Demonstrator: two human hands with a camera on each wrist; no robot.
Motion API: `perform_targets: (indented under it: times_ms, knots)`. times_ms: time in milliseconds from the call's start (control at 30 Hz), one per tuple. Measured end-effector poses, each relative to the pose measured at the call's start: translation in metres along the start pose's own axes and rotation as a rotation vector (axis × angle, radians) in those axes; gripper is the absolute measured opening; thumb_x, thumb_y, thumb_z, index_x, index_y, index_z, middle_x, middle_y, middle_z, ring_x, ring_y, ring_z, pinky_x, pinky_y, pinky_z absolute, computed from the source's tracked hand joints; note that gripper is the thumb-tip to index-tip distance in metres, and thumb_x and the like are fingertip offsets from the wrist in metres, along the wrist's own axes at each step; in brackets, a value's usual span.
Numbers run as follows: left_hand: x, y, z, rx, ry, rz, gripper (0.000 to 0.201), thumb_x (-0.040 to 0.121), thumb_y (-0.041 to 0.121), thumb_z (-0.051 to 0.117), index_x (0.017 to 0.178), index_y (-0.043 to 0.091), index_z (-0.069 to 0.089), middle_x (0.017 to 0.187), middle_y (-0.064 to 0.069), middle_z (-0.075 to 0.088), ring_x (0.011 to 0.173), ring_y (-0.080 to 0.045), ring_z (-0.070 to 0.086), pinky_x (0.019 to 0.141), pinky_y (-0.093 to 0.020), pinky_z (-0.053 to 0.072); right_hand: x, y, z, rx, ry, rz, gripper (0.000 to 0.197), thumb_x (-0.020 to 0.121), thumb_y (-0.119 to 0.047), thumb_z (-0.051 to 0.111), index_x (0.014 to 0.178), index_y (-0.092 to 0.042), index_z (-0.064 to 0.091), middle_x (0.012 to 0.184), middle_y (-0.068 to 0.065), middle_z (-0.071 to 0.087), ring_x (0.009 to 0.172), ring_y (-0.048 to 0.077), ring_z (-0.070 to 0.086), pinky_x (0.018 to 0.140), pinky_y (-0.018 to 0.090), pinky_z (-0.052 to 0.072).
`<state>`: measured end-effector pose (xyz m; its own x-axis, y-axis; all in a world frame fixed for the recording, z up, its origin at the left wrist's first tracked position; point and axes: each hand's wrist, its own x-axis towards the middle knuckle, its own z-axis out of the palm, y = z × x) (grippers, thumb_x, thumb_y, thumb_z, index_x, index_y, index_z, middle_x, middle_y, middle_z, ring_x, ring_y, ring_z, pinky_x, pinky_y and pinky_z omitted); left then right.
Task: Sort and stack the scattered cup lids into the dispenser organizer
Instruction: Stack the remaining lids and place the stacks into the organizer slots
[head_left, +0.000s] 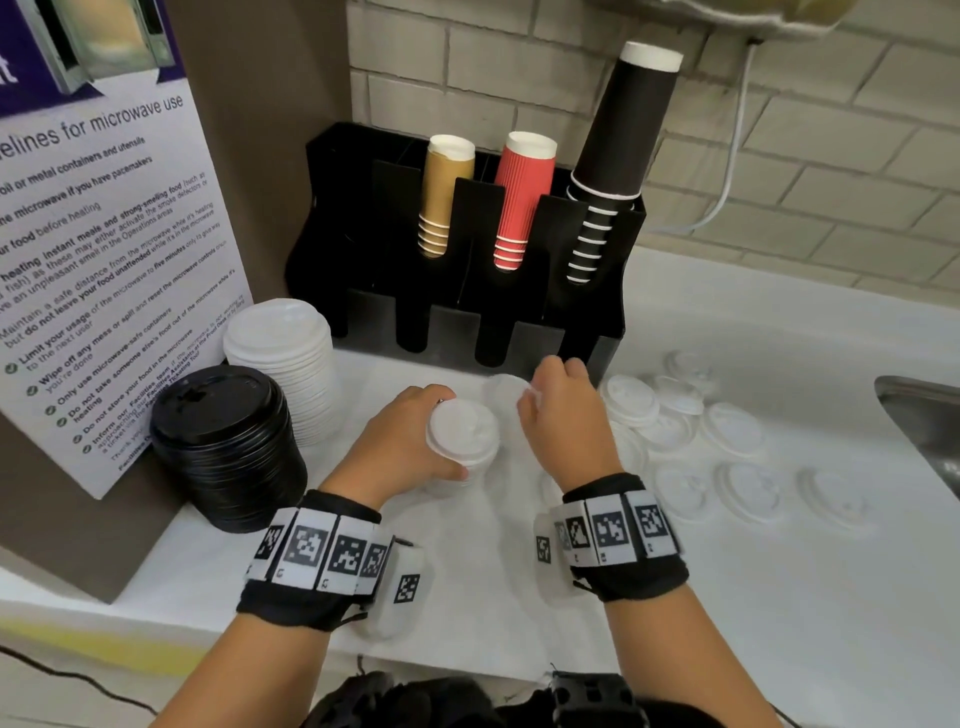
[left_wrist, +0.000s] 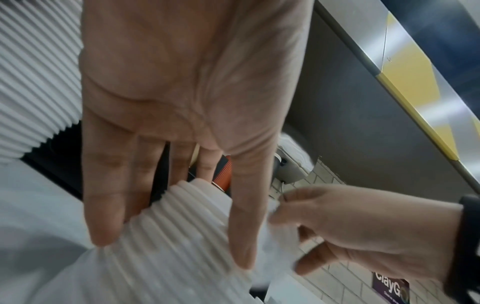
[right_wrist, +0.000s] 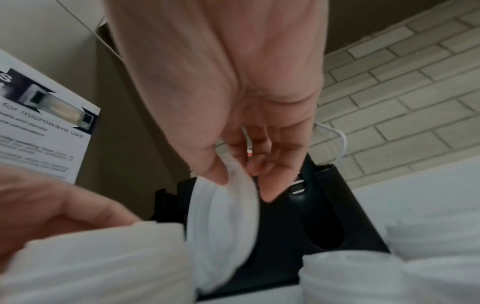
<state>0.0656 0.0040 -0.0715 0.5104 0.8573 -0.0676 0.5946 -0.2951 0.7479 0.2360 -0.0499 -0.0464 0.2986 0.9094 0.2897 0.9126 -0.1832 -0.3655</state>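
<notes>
The fingers (left_wrist: 103, 207) of the left hand (head_left: 400, 447) curled around a short stack of white lids (head_left: 462, 434), thumb on one side and fingers on the other, holding it just above the counter (head_left: 467, 582). Beside it, the right hand (head_left: 563, 415) pinched a single white lid (right_wrist: 226, 216) by its rim between thumb and fingers, the lid hanging on edge close to the held stack.

More loose white lids (head_left: 737, 467) lay scattered flat on the counter to the right of the right hand, some overlapping. To the left stood a tall stack of white lids (head_left: 283, 353) and, in front of it, a stack of black lids (head_left: 223, 441), both on the counter and outside the organizer.

The black dispenser organizer (head_left: 524, 312) stood at the back against the brick wall (head_left: 779, 156). Its rear slots held brown cups (head_left: 441, 192), red cups (head_left: 519, 197) and black cups (head_left: 618, 145), upside down. A microwave notice (head_left: 104, 260) leaned at the far left, and the edge of a sink (head_left: 930, 415) showed at the right.
</notes>
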Motion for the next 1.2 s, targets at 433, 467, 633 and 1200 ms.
perform_targets:
  times_ms: [433, 467, 633, 1200]
  knots:
    - [-0.001, -0.006, 0.005, -0.136, 0.059, 0.007, 0.121, 0.063, 0.023, 0.09, 0.152, 0.034, 0.008, 0.103, 0.024, 0.045, 0.091, -0.004, 0.056, 0.079, -0.022, 0.044, -0.024, -0.014, 0.021, 0.491, -0.251, -0.191, 0.025, 0.088, -0.03, 0.067, 0.101, -0.017, 0.05, 0.11, -0.002, 0.052, 0.101, 0.016, 0.049, 0.082, 0.025, 0.043]
    - [-0.001, -0.006, 0.005, -0.137, 0.061, 0.013, 0.123, 0.062, 0.023, 0.09, 0.152, 0.035, 0.006, 0.101, 0.026, 0.043, 0.09, -0.002, 0.056, 0.078, -0.022, 0.044, -0.024, -0.014, 0.021, 0.481, -0.245, -0.189, 0.024, 0.089, -0.029, 0.066, 0.103, -0.017, 0.051, 0.111, -0.003, 0.051, 0.103, 0.017, 0.048, 0.084, 0.026, 0.043]
    - [0.001, -0.009, 0.004, -0.139, 0.049, 0.021, 0.112, 0.062, 0.021, 0.089, 0.149, 0.033, 0.02, 0.109, 0.015, 0.051, 0.099, -0.011, 0.058, 0.085, -0.026, 0.046, -0.021, -0.015, 0.023, 0.417, -0.247, -0.233, 0.027, 0.087, -0.023, 0.067, 0.112, -0.017, 0.059, 0.12, -0.003, 0.05, 0.112, 0.019, 0.046, 0.095, 0.028, 0.04]
    - [0.005, -0.003, 0.0, -0.035, -0.021, -0.008, 0.084, 0.061, 0.022, 0.091, 0.132, 0.03, 0.047, 0.124, 0.006, 0.049, 0.113, -0.016, 0.049, 0.097, -0.029, 0.039, 0.046, 0.04, -0.012, -0.12, -0.56, 0.345, 0.066, 0.089, -0.047, 0.058, 0.145, -0.025, 0.03, 0.141, 0.012, 0.043, 0.136, 0.034, 0.029, 0.108, 0.044, 0.032]
